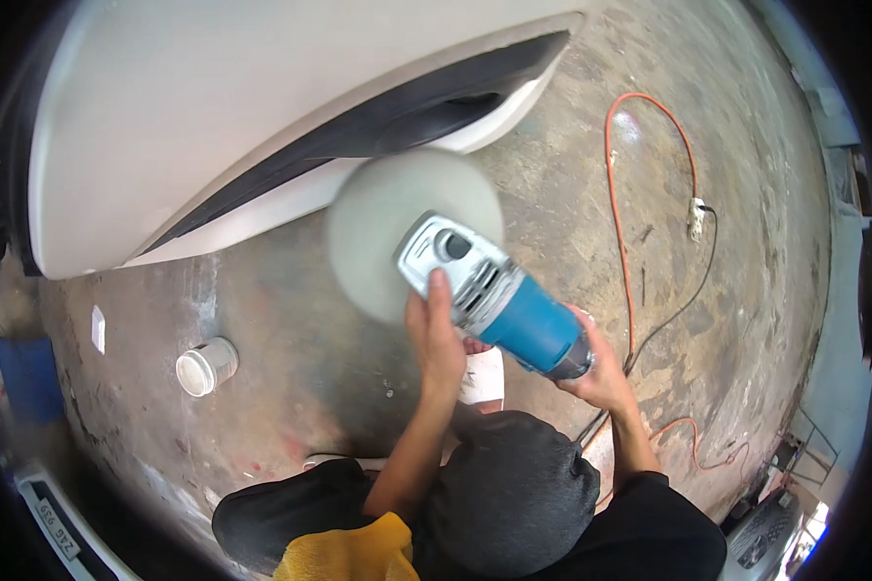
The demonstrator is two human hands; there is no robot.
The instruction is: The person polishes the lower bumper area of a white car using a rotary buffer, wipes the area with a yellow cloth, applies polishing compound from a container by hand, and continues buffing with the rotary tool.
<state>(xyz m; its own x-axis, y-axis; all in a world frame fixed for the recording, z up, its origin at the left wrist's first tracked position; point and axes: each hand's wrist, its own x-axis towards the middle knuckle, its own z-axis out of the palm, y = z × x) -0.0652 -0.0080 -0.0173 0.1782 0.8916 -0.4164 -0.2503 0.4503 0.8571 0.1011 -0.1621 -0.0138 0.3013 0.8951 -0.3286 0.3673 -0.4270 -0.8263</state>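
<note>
A blue and silver power polisher [538, 315] is in both hands, angled across the middle of the view. My left hand [438, 339] grips its front head, thumb along the side. My right hand [601, 368] is wrapped round the dark rear end. The large pale round pad [373, 218] looks blurred and lies at the lower edge of a white vehicle panel [194, 87] with long black trim [320, 136]; whether it touches cannot be told. My knees in dark clothing are below, with a yellow cloth [344, 552] at the lower edge.
A white bucket [206, 366] stands on the concrete floor [145, 407] at left, near a white scrap [98, 329] and a blue mat [29, 378]. An orange cord [607, 145] joins a socket [696, 218] at right. A metal frame [819, 450] stands at lower right.
</note>
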